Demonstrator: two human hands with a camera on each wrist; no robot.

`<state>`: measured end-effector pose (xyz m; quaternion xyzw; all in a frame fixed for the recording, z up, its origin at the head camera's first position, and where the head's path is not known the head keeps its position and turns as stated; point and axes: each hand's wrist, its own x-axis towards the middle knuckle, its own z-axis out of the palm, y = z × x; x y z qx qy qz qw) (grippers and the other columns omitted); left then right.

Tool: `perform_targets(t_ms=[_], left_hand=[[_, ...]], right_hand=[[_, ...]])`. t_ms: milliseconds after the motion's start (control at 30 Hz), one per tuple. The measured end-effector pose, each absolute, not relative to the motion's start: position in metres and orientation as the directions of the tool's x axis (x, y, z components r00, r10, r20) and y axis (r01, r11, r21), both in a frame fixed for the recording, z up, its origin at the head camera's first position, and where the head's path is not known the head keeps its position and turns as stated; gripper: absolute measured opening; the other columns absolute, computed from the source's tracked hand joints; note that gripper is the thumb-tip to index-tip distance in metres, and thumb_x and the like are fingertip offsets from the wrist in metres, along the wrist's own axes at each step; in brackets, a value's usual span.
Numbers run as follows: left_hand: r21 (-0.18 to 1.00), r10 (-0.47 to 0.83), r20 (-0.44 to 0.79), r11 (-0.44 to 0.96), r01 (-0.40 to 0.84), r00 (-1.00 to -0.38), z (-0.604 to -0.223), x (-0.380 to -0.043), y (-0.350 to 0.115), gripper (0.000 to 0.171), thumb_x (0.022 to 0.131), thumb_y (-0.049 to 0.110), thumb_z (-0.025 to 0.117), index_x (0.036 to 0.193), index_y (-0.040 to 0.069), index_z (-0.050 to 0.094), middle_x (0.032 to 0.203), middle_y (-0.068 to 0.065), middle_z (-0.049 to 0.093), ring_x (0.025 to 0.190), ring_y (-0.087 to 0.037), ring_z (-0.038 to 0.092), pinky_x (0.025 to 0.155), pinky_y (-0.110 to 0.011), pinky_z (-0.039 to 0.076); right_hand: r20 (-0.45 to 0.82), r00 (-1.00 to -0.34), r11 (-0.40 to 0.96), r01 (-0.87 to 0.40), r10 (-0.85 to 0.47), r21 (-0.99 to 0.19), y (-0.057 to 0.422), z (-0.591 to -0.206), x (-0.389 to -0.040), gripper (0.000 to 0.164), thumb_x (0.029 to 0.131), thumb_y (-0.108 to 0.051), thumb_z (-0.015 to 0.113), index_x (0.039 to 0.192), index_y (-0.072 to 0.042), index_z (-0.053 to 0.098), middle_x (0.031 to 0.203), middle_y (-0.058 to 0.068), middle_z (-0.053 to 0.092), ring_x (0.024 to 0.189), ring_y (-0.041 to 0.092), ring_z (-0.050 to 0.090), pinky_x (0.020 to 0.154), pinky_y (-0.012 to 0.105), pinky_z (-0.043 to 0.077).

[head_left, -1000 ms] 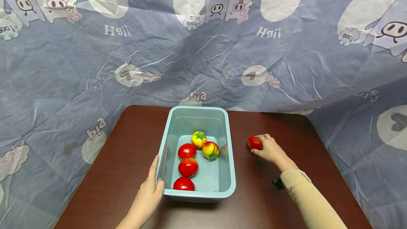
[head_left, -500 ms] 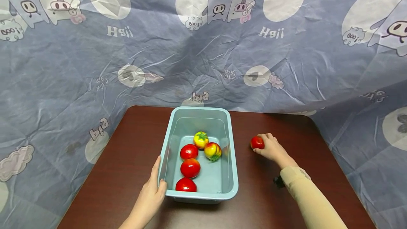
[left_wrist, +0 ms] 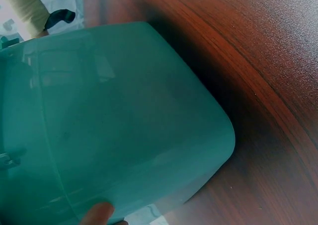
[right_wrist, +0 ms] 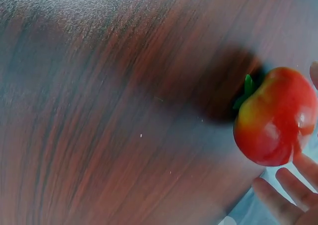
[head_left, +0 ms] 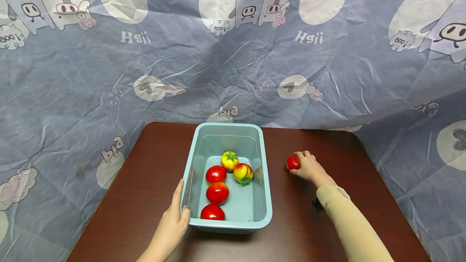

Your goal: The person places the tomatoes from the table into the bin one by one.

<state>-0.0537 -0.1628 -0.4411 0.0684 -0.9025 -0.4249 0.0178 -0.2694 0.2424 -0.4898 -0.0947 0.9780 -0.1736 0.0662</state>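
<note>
My left hand [head_left: 168,218] lies against the near left corner of a pale blue plastic bin [head_left: 267,191], straight fingers along the left wall and thumb by the near wall. The left wrist view shows a fingertip [left_wrist: 99,214] against the bin's outer side. To the right of the bin, my right hand [head_left: 310,168] grips a red tomato [head_left: 293,163] between thumb and fingers. Up close, that tomato [right_wrist: 276,118] is red with a yellow patch and a green stem. Inside the bin lie a red tomato [head_left: 217,193], two more red ones, a yellow tomato [head_left: 229,160] and a yellow-red one [head_left: 242,173].
The bin stands on a dark brown wooden table [head_left: 142,181]. Behind and around it hangs a grey-blue cloth [head_left: 204,76] with cartoon prints. A black strap [head_left: 317,204] shows under the beige right sleeve [head_left: 354,221].
Little differs. The right hand stays on the tomato while its wrist and sleeve shift slightly left. The left hand keeps its place at the bin; the whole view has swayed a little.
</note>
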Motion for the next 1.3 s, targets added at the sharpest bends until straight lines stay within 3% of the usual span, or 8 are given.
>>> perform_targets(t_ms=[733,1300], left_hand=[[0.767,-0.135,-0.027,0.632,-0.107,-0.990,-0.439,-0.053,-0.162,0.066,0.095,0.009,0.045,0.157,0.016,0.020,0.146,-0.023,0.047,0.121,-0.037,0.056,0.097,-0.057,0.046],[0.767,-0.130,-0.034,0.632,-0.110,-0.991,-0.438,-0.053,-0.163,0.067,0.095,0.009,0.044,0.157,0.016,0.020,0.149,-0.023,0.044,0.124,-0.038,0.055,0.098,-0.058,0.045]], right_hand=[[-0.115,-0.976,0.921,-0.133,-0.187,-0.367,0.236,-0.510,-0.273,0.075,0.078,-0.020,0.079,0.141,0.000,0.043,0.141,0.032,0.037,0.125,0.051,0.038,0.094,0.064,0.043],[-0.022,-0.975,0.916,-0.202,-0.223,-0.346,0.238,-0.518,-0.267,0.069,0.076,-0.009,0.079,0.137,0.001,0.049,0.131,0.031,0.045,0.116,0.049,0.044,0.093,0.061,0.046]])
